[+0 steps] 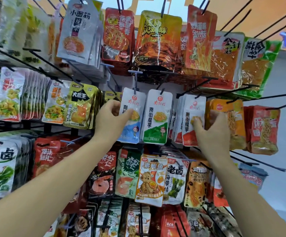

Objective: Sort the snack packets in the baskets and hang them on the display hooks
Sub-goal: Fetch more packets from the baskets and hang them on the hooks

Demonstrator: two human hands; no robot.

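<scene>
Bare forearms (49,189) rise from the bottom edge to the middle row of hung snacks, where the left hand (111,118) pinches the left edge of a white-and-blue snack packet (132,132) hanging on its hook (135,78), thumb on the front. Just beside it hangs a white-and-green packet (156,117), untouched. Right of that, the right hand (213,130) grips a thick stack of white-and-red packets (188,108) on the next hook, fingers curled round its right edge, touching the orange packets (233,120).
</scene>
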